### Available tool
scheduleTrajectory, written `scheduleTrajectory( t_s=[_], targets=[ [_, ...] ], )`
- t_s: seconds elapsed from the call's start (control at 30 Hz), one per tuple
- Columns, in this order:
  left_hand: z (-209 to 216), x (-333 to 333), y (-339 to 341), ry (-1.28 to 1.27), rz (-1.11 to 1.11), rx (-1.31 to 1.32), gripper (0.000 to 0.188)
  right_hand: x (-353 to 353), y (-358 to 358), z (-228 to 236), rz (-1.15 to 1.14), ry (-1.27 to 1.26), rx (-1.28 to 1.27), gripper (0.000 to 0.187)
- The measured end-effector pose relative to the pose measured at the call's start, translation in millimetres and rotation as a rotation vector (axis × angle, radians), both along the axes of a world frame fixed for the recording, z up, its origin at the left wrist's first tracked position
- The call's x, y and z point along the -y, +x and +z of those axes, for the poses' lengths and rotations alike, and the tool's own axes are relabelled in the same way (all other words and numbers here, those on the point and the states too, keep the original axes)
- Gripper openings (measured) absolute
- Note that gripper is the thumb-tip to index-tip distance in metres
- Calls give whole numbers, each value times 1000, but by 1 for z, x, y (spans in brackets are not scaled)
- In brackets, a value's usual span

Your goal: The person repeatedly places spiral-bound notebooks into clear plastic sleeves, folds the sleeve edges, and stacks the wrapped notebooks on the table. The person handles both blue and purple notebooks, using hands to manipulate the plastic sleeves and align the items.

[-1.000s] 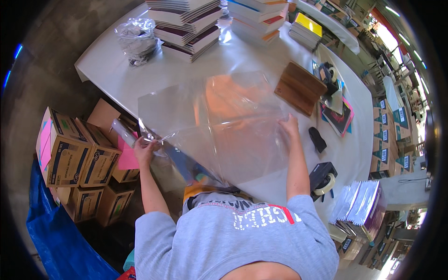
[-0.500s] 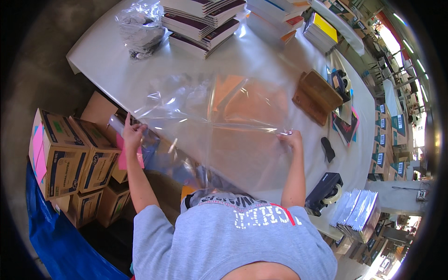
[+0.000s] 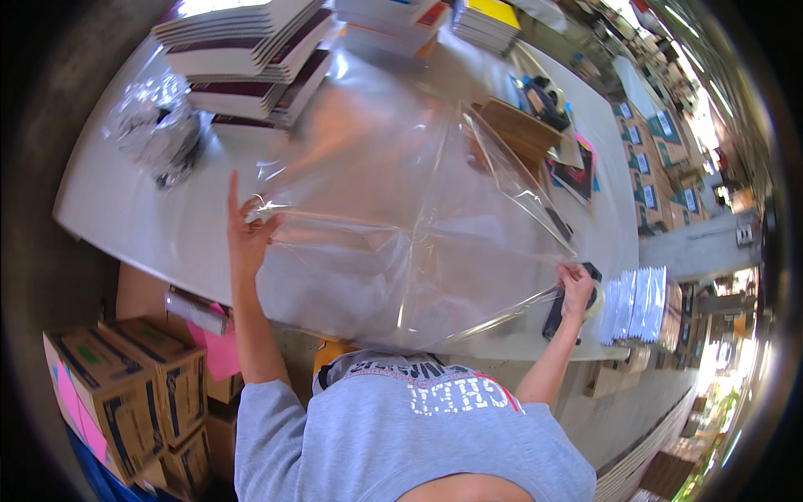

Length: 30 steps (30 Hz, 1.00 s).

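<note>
A large clear plastic sheet (image 3: 360,251) with fold creases is stretched between my two hands above the white table (image 3: 109,197). My left hand (image 3: 249,230) pinches its left edge between thumb and fingers, the index finger pointing up. At the opposite corner, my right hand (image 3: 575,289) grips the film with closed fingers. The sheet's far right part is folded up and shiny. Just behind my right hand stands a dark tape dispenser (image 3: 554,316), partly covered by it.
Spiral-bound books (image 3: 251,54) are stacked at the far left beside crumpled clear plastic (image 3: 155,125). Yellow-topped books (image 3: 487,23) stand farther back. A brown box-like holder (image 3: 523,138) is at right, with silvery packets (image 3: 636,303) nearby. Cardboard boxes (image 3: 125,402) stand lower left.
The view has turned, shifting the table's things leftward in the picture. My hands are farther apart, and the sheet is spread wider, with its right corner drawn out toward the tape dispenser.
</note>
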State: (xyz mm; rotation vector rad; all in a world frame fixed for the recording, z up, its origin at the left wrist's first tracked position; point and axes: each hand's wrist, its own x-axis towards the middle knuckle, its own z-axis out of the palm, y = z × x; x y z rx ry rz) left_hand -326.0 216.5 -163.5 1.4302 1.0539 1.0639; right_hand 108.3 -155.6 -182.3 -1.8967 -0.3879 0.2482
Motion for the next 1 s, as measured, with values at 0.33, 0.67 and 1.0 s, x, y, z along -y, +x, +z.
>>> scheduleTrajectory(
  t_s=[0.33,0.67,1.0],
  targets=[
    [-75,-39,43,-20,30,-962,93,-7,22,-68,-19,-694,-100,43],
    [-102,-48,45,-9,97,-977,69,-201,126,61,192,-386,923,73],
    [-96,-37,53,-46,136,-842,59,-324,222,42,382,-607,902,20]
  ],
)
